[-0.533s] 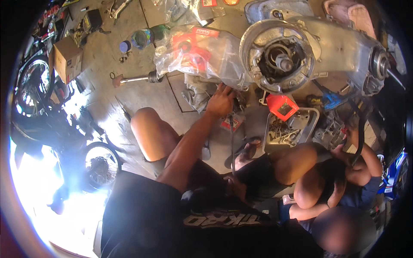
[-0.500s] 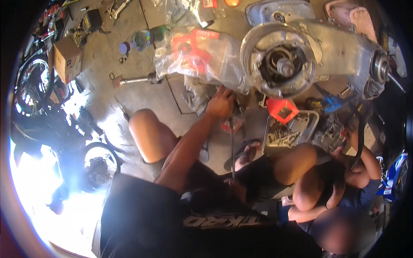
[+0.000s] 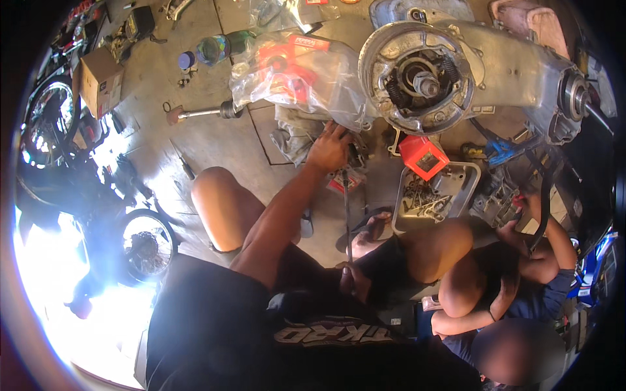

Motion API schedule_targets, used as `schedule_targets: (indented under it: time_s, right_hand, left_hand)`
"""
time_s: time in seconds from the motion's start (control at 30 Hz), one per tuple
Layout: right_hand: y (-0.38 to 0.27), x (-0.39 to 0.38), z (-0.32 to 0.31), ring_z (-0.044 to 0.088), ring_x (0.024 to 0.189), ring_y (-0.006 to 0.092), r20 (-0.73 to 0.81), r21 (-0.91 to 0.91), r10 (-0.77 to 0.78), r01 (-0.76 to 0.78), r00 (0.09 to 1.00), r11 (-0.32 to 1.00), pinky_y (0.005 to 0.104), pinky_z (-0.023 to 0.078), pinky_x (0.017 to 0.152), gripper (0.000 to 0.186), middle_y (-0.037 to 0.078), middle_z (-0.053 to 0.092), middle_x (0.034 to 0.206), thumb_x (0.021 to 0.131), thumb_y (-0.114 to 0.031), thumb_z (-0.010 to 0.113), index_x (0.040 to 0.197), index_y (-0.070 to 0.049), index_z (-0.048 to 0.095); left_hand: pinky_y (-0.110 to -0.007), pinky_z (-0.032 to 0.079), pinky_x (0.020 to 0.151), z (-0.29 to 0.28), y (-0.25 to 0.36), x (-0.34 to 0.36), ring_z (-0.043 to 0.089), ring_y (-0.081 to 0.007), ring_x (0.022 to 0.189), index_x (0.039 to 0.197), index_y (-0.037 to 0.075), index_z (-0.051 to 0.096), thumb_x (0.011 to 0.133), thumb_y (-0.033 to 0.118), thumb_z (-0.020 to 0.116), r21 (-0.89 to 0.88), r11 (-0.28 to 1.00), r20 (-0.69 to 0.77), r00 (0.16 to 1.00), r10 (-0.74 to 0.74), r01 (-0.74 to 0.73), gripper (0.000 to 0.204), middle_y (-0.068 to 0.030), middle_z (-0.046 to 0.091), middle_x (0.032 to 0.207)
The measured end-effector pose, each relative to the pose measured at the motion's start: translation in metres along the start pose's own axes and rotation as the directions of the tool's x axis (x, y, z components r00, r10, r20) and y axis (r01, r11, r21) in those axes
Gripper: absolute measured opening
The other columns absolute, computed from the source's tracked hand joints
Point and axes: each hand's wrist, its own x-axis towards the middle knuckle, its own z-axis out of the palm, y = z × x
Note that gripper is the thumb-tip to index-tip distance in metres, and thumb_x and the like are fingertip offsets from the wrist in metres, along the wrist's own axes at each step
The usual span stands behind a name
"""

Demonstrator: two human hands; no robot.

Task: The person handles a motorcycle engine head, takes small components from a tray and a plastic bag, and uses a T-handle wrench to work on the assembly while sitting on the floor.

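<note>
My left hand reaches forward and presses down on small dark parts and a grey rag, just below a clear plastic bag holding red parts. Whether it grips anything is hidden. My right hand stays low by my lap, closed around the lower end of a thin metal rod that runs up toward my left hand. A big silver engine casing with an open round brake hub lies right of the bag.
A red box sits above a grey tray of screws. Another person crouches at the right, one hand on an engine part. A mallet, a cardboard box and a motorcycle wheel lie to the left.
My left hand has stayed at the same spot by the bag. The view has shifted only slightly.
</note>
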Motion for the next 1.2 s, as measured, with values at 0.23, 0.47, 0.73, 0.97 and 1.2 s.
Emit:
schedule_targets:
  time_s: [0.23, 0.47, 0.73, 0.97, 1.2]
  right_hand:
    - [0.045, -0.088, 0.039, 0.058, 0.07, 0.0098, 0.175, -0.059, 0.194, -0.187, 0.965, 0.981, 0.0271, 0.046, 0.065, 0.017, 0.005, 0.068, 0.09, 0.101, -0.012, 0.053, 0.11, -0.006, 0.067]
    - [0.104, -0.179, 0.078, 0.057, 0.07, 0.0085, 0.306, -0.089, 0.214, -0.196, 0.928, 0.976, 0.0266, 0.045, 0.065, 0.018, 0.004, 0.067, 0.089, 0.102, -0.013, 0.052, 0.107, -0.006, 0.068]
    - [0.096, -0.147, 0.06, 0.05, 0.068, 0.0051, 0.282, 0.034, 0.314, -0.336, 0.907, 0.941, 0.0263, 0.042, 0.063, 0.022, 0.001, 0.065, 0.084, 0.103, -0.015, 0.051, 0.098, -0.005, 0.07]
    - [0.142, -0.188, 0.049, 0.046, 0.067, 0.0042, 0.122, 0.118, 0.485, -0.498, 0.866, 0.859, 0.0237, 0.036, 0.061, 0.023, -0.001, 0.061, 0.083, 0.105, -0.02, 0.052, 0.101, -0.005, 0.069]
    - [0.146, -0.213, 0.05, 0.045, 0.062, 0.005, 0.222, -0.006, 0.33, -0.337, 0.917, 0.941, 0.0265, 0.035, 0.057, 0.024, -0.003, 0.057, 0.074, 0.105, -0.022, 0.053, 0.101, -0.006, 0.07]
  left_hand:
    - [-0.05, 0.035, 0.118, -0.009, 0.011, 0.01, 0.048, -0.0418, 0.132, 0.114, 0.007, 0.068, 0.083, 0.015, 0.061, -0.004, 1.0, 0.064, 0.998, 0.025, -0.025, 0.034, -0.0158, 0.055, 0.135]
    - [-0.05, 0.035, 0.118, 0.004, -0.004, -0.003, 0.052, -0.0396, 0.128, 0.117, 0.007, 0.068, 0.087, 0.013, 0.057, 0.038, 0.997, -0.068, 0.996, 0.064, -0.062, 0.032, -0.0168, 0.056, 0.133]
    - [-0.053, 0.043, 0.111, 0.009, -0.009, 0.001, 0.051, -0.0496, 0.126, 0.117, 0.007, 0.068, 0.09, 0.015, 0.055, 0.047, 0.999, -0.083, 0.996, 0.026, -0.022, 0.031, -0.0154, 0.058, 0.131]
    - [-0.05, 0.047, 0.106, 0.015, -0.003, 0.0, 0.057, -0.0413, 0.121, 0.109, 0.008, 0.071, 0.092, 0.014, 0.053, 0.049, 0.999, -0.17, 0.985, 0.024, -0.016, 0.026, -0.0143, 0.064, 0.123]
    - [-0.05, 0.046, 0.109, 0.004, -0.005, -0.002, 0.052, -0.0458, 0.127, 0.112, 0.009, 0.071, 0.094, 0.018, 0.05, 0.015, 0.999, -0.079, 0.996, -0.031, 0.033, 0.029, -0.0127, 0.061, 0.131]
